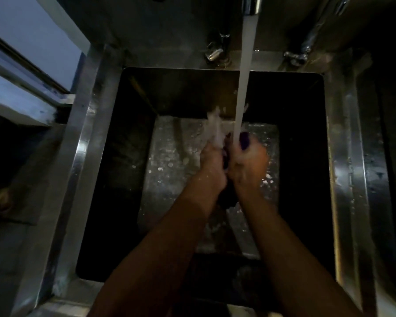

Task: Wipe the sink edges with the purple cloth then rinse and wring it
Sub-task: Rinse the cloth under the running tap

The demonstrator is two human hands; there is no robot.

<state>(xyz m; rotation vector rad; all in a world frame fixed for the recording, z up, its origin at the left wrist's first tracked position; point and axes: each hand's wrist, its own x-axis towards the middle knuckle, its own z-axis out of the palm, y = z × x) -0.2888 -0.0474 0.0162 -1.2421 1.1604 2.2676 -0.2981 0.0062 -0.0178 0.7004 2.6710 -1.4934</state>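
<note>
Over the middle of a deep steel sink [82, 143], my left hand [212, 162] and my right hand [249, 165] are pressed close together. Both grip the purple cloth [245, 139], bunched between them. A purple tip shows above my right hand and a dark end hangs below the wrists. A stream of water [246, 76] falls from the tap spout [252, 4] onto the cloth and splashes off at the left.
Two tap handles [215, 52] [295, 57] sit on the sink's back ledge. The wet basin floor [169, 168] glistens below. A pale counter or shelf [21, 106] lies at the left. The right rim [350, 179] is a broad steel edge.
</note>
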